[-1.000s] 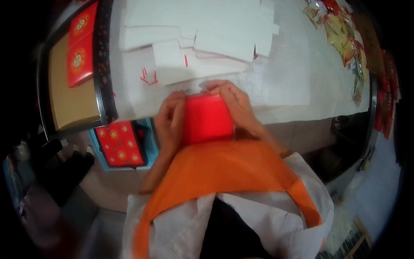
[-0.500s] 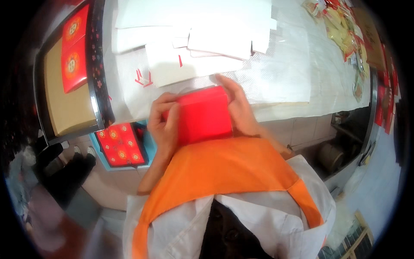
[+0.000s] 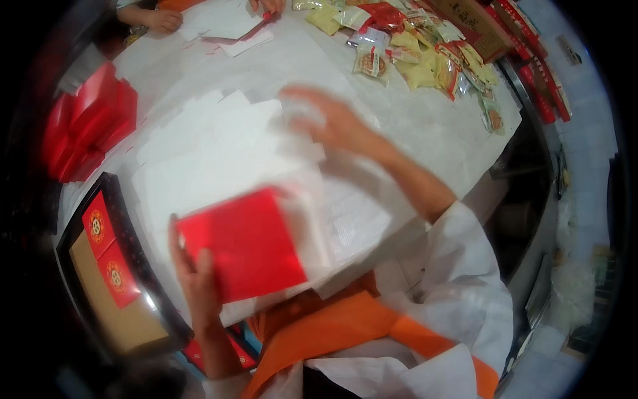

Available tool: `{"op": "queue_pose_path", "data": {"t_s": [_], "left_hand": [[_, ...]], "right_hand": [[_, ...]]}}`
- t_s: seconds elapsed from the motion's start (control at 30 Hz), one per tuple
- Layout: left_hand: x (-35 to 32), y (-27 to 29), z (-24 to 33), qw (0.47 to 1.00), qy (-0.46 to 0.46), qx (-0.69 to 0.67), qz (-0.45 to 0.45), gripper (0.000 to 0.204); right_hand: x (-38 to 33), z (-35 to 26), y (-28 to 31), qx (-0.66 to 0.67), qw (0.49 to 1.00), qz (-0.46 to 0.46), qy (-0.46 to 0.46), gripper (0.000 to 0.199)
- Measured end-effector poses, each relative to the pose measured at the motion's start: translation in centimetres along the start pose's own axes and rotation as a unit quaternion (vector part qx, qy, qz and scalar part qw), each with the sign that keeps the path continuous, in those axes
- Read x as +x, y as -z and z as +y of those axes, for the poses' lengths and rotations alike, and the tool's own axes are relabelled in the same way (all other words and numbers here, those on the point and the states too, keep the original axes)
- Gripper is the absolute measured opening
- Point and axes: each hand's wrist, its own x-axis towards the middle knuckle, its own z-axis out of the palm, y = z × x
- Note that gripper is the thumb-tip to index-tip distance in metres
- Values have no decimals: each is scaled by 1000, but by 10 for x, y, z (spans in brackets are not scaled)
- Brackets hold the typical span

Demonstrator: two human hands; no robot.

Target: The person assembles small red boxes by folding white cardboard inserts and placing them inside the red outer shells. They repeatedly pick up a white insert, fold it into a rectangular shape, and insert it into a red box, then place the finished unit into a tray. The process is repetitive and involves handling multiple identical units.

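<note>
My left hand (image 3: 196,282) grips a flat red box (image 3: 242,243) by its left edge and holds it tilted over the near edge of the white table (image 3: 425,126). My right hand (image 3: 325,120) is blurred, its fingers spread, above a pile of flat white card blanks (image 3: 219,146) in the middle of the table. It holds nothing.
A black tray (image 3: 143,266) with two red boxes stands at my left. Stacked red boxes (image 3: 86,130) lie at the far left. Several yellow and red snack packets (image 3: 425,46) cover the far right. Another person's hands (image 3: 163,18) work at the far edge.
Both hands held the red box before. My right hand has let go and reached out over the white blanks, and my view has swung up across the table.
</note>
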Motion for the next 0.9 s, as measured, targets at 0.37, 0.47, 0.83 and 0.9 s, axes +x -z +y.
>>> {"op": "queue_pose_path", "data": {"t_s": [0.37, 0.47, 0.83, 0.9], "left_hand": [[29, 41, -32, 969, 99, -47, 219, 60], [26, 38, -35, 971, 74, -66, 216, 64], [17, 30, -45, 978, 3, -38, 205, 60], [16, 32, -50, 980, 4, -29, 197, 60]], "right_hand": [[-7, 222, 116, -390, 918, 14, -72, 30], [2, 161, 98, -26, 966, 189, -174, 30], [30, -40, -38, 154, 953, -165, -203, 48], [33, -26, -56, 83, 962, -204, -165, 52]]}}
